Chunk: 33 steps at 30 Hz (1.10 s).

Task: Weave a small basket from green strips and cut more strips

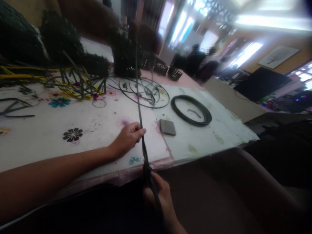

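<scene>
A long thin dark green strip (138, 100) stands upright before me, its top end rising past the table's far side. My left hand (131, 136) pinches it between thumb and fingers, just over the tabletop. Below, at the table's front edge, my right hand (162, 195) is closed around dark scissors (147, 169). Their blades point up along the strip's lower part, just under my left hand. Blur and dark colour hide whether the blades are apart. A small grey square block (167, 127) lies to the right of my left hand.
On the flower-patterned tablecloth (97, 120) lie a coil of dark strip (191, 110), loose strip loops (146, 92) and a tangle of green and yellow strips (80, 81). Dark woven baskets (125, 58) stand behind. At right are a monitor (263, 84) and another desk.
</scene>
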Each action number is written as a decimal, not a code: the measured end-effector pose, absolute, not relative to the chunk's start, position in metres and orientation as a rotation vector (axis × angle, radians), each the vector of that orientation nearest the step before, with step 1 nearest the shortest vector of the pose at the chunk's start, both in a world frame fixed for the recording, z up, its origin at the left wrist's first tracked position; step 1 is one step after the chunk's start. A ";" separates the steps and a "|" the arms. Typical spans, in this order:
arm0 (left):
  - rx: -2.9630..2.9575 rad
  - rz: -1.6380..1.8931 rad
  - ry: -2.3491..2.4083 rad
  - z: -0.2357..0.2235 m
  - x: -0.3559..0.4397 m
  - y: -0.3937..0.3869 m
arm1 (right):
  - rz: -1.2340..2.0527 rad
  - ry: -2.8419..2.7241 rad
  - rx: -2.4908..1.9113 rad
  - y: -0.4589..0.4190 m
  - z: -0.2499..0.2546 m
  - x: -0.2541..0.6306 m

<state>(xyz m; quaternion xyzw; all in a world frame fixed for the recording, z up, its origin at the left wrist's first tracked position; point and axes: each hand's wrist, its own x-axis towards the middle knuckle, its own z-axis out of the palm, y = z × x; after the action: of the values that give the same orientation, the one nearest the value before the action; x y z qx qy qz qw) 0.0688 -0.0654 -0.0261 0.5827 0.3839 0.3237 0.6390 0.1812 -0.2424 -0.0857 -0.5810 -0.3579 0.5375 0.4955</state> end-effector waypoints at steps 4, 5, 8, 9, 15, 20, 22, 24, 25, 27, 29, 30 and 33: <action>1.311 0.745 0.871 -0.029 0.069 -0.062 | 1.244 -0.959 -1.416 -0.244 -0.081 0.185; 1.296 0.748 0.877 -0.029 0.069 -0.061 | 1.226 -0.975 -1.413 -0.244 -0.080 0.185; 1.239 0.760 0.885 -0.028 0.068 -0.058 | 1.221 -0.977 -1.409 -0.246 -0.083 0.185; 1.224 0.762 0.880 -0.028 0.068 -0.057 | 1.236 -0.962 -1.415 -0.246 -0.085 0.185; 1.248 0.718 0.858 -0.026 0.068 -0.061 | 1.329 -0.850 -1.394 -0.246 -0.093 0.182; 1.254 0.694 0.865 -0.026 0.069 -0.064 | 1.327 -0.866 -1.405 -0.247 -0.091 0.182; 1.251 0.686 0.865 -0.027 0.069 -0.064 | 1.335 -0.880 -1.398 -0.248 -0.087 0.182; 1.249 0.680 0.859 -0.029 0.070 -0.063 | 1.309 -0.915 -1.405 -0.248 -0.083 0.182; 1.244 0.679 0.856 -0.029 0.070 -0.063 | 1.283 -0.935 -1.417 -0.248 -0.081 0.182; 1.232 0.682 0.854 -0.031 0.070 -0.063 | 1.219 -0.979 -1.444 -0.248 -0.078 0.184; 1.225 0.684 0.852 -0.032 0.070 -0.063 | 1.192 -0.996 -1.458 -0.248 -0.077 0.185; 1.222 0.684 0.849 -0.032 0.070 -0.063 | 1.194 -0.996 -1.461 -0.248 -0.078 0.185; 1.207 0.695 0.830 -0.031 0.069 -0.061 | 1.194 -0.984 -1.451 -0.248 -0.079 0.186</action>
<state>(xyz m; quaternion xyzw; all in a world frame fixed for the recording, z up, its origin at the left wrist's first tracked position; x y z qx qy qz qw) 0.0693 -0.0610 -0.0315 0.5397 0.3709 0.3106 0.6891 0.1855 -0.2476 -0.0795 -0.5969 -0.4047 0.4914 0.4884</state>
